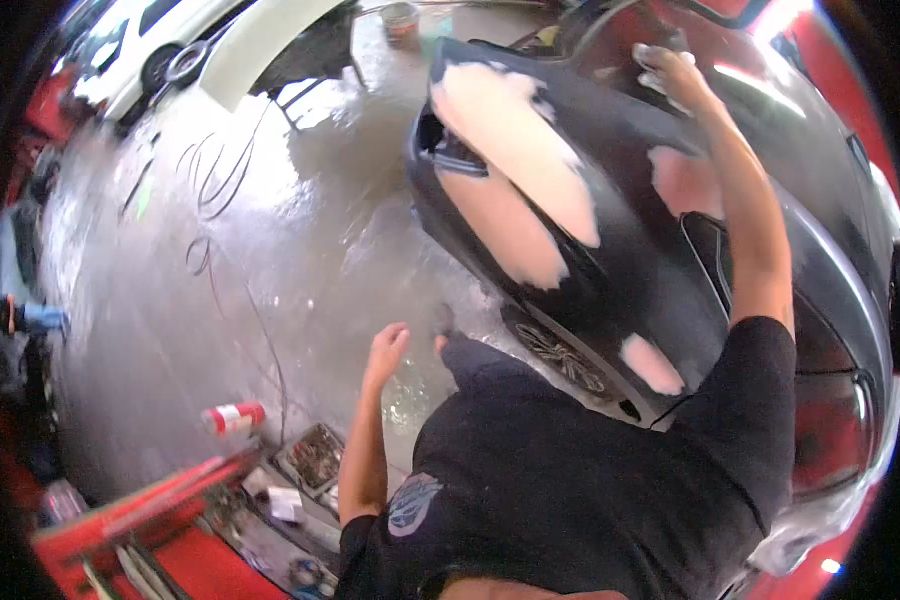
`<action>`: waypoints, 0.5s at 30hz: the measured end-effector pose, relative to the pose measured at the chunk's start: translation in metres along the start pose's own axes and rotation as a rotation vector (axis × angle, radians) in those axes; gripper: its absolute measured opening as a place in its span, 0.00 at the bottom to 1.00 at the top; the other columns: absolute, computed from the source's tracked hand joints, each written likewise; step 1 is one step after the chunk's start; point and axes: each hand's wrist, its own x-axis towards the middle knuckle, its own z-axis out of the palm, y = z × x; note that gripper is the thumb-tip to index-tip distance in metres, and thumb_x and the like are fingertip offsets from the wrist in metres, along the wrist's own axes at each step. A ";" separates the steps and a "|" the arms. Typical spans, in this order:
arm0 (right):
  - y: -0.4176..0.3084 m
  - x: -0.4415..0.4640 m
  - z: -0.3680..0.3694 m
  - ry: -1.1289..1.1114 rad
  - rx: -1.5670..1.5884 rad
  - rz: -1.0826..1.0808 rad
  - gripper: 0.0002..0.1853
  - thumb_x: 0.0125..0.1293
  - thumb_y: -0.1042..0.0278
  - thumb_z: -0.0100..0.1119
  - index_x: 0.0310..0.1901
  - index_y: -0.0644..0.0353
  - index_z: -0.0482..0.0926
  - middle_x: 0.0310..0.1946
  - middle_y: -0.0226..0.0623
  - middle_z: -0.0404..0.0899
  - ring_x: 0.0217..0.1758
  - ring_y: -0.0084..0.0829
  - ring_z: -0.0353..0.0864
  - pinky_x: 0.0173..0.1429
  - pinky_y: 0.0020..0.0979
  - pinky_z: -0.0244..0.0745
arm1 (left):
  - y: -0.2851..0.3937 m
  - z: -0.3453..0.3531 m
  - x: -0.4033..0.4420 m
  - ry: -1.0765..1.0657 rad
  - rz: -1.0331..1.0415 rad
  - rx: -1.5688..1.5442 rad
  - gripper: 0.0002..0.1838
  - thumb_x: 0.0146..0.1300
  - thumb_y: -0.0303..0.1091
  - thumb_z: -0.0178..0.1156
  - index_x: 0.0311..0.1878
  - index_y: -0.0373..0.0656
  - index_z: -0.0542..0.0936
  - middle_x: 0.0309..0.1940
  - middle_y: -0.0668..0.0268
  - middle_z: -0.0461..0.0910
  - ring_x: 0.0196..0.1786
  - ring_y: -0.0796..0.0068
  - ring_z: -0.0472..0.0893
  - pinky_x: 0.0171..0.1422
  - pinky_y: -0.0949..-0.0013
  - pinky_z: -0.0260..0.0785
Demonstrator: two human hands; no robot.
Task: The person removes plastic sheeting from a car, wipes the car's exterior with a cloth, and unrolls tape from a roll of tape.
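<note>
At the upper right my right hand (673,78) reaches out over the dark body of a car (630,130), pressed to its surface. White material (650,57) shows around its fingers; it looks like a pad or cloth, but its kind is not clear. Large pale pinkish filler patches (515,130) cover parts of the car's corner, and a smaller pinkish patch (685,182) lies near my right forearm. My left hand (388,350) hangs low over the wet floor, away from the car, fingers loosely bent, with nothing visible in it.
A red tool cart (150,505) with trays of small parts stands at lower left, a red and white can (235,418) beside it. Hoses (220,185) lie on the wet floor (320,230). A white vehicle (150,45) is at the back; another person (30,317) is far left.
</note>
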 end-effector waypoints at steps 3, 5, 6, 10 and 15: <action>-0.078 0.032 0.027 0.199 -0.146 -0.083 0.22 0.62 0.60 0.69 0.57 0.55 0.84 0.62 0.43 0.81 0.60 0.45 0.82 0.65 0.42 0.76 | -0.044 -0.024 0.054 -0.118 0.094 0.105 0.20 0.71 0.39 0.59 0.55 0.30 0.82 0.47 0.50 0.87 0.47 0.62 0.86 0.52 0.63 0.78; -0.159 0.032 0.024 0.350 -0.094 -0.232 0.20 0.62 0.64 0.65 0.56 0.53 0.85 0.58 0.43 0.83 0.56 0.48 0.83 0.63 0.47 0.76 | -0.083 -0.065 0.065 -0.117 -0.058 0.158 0.20 0.71 0.40 0.59 0.54 0.30 0.82 0.44 0.51 0.87 0.41 0.62 0.86 0.47 0.62 0.79; -0.200 0.027 0.023 0.399 0.076 -0.229 0.20 0.63 0.65 0.62 0.57 0.53 0.85 0.57 0.44 0.83 0.56 0.49 0.82 0.63 0.46 0.76 | -0.074 -0.087 0.069 -0.112 -0.174 0.205 0.20 0.70 0.40 0.59 0.54 0.31 0.81 0.42 0.52 0.87 0.37 0.62 0.86 0.43 0.61 0.79; -0.300 0.058 0.075 0.350 1.199 -0.226 0.21 0.65 0.68 0.53 0.58 0.60 0.83 0.56 0.47 0.84 0.59 0.42 0.83 0.63 0.36 0.76 | -0.106 -0.168 0.062 0.085 -0.702 -0.043 0.19 0.67 0.39 0.59 0.55 0.36 0.81 0.33 0.60 0.83 0.28 0.67 0.81 0.32 0.64 0.74; -0.380 0.137 0.193 -0.251 2.937 0.104 0.26 0.80 0.57 0.38 0.72 0.59 0.65 0.67 0.51 0.73 0.68 0.50 0.77 0.70 0.59 0.74 | -0.136 -0.243 0.092 0.278 -0.723 -0.134 0.19 0.69 0.39 0.57 0.58 0.40 0.79 0.34 0.63 0.82 0.31 0.70 0.80 0.32 0.66 0.73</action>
